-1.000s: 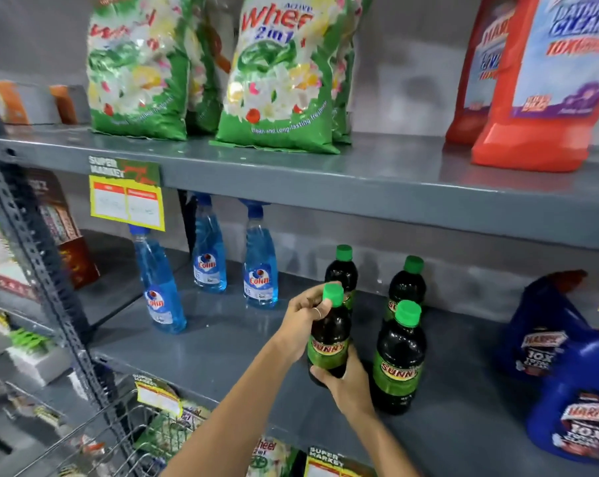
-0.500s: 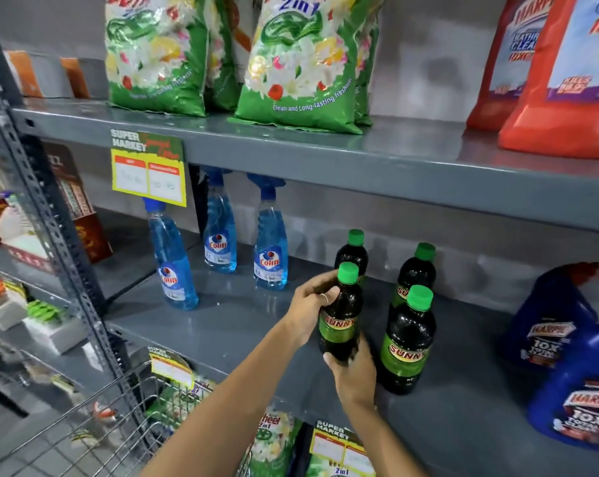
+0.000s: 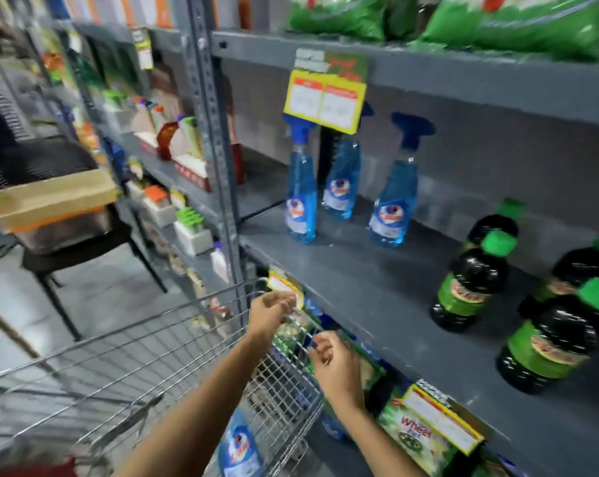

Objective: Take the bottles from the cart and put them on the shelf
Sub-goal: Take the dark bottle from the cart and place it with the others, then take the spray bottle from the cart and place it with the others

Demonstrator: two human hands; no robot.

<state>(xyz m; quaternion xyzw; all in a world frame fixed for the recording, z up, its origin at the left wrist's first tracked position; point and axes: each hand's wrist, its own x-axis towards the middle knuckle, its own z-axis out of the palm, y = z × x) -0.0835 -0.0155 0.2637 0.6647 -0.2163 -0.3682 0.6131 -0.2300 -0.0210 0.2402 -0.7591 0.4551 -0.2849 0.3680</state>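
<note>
Dark bottles with green caps: four are standing upright on the grey shelf (image 3: 377, 280), toward its right end. Nearest-left dark bottle (image 3: 470, 287) is standing free, a second one (image 3: 494, 225) sitting just behind it. Front-right bottle (image 3: 553, 339) is standing near the shelf edge, with a fourth (image 3: 590, 266) behind it, partly cut by the frame edge. No hand is touching any of them.

Left hand (image 3: 270, 313): hovering above the far rim of the wire cart (image 3: 153, 342), fingers loosely curled, holding nothing, a ring showing on one finger.

Right hand (image 3: 336, 363): hanging just beside the cart's right corner, below the shelf edge, fingers half curled and grasping nothing.

Cart: standing against the shelving, lower left. A blue bottle (image 3: 239, 449) with a white label is lying inside, seen through the mesh; the rest of the load is blurred.

Blue spray bottles: three are standing upright at the left of the same shelf, front one (image 3: 301, 201), back one (image 3: 341, 180), right one (image 3: 392, 201), well apart from the dark bottles.

Yellow price tag (image 3: 325, 98): hanging from the shelf above.

Green detergent bags (image 3: 518, 25): lying on that upper shelf.

Chair with stacked trays (image 3: 53, 204): standing in the aisle, left.
</note>
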